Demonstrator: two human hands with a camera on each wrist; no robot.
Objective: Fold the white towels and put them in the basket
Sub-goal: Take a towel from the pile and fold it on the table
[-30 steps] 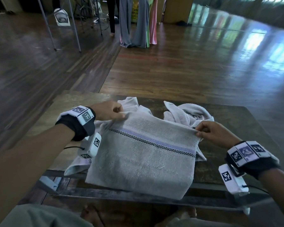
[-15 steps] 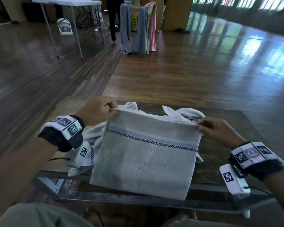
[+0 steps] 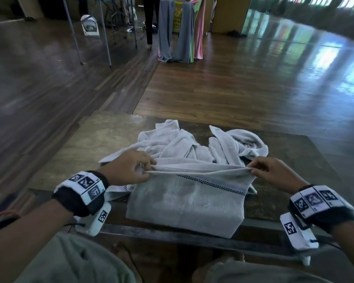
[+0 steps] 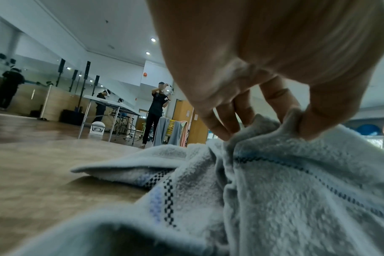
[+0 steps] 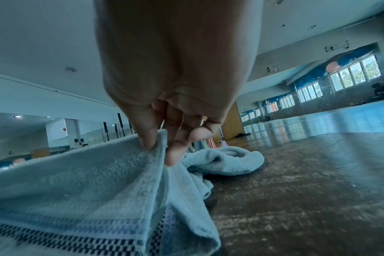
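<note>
A white towel (image 3: 184, 203) with a black checkered stripe lies folded at the near edge of the low wooden table (image 3: 94, 139). My left hand (image 3: 129, 170) pinches its far left corner and my right hand (image 3: 272, 170) pinches its far right corner, lifting that edge off the table. In the left wrist view the fingers (image 4: 219, 128) clamp the towel (image 4: 296, 190). In the right wrist view thumb and fingers (image 5: 151, 138) pinch the towel's corner (image 5: 88, 173). A crumpled heap of white towels (image 3: 192, 144) lies behind it. A yellow basket (image 3: 177, 17) draped with cloths stands far across the floor.
Grey, green and pink cloths (image 3: 178, 33) hang over the basket. A folding table (image 3: 102, 21) and a person's legs (image 3: 149, 23) are at the far left. Wooden floor (image 3: 253, 82) spreads between the low table and the basket. My knees (image 3: 70, 262) sit below the table's front edge.
Both hands have lifted the towel's far edge off the table and drawn it toward me, so the upper layer now stands raised. The view has tilted upward.
</note>
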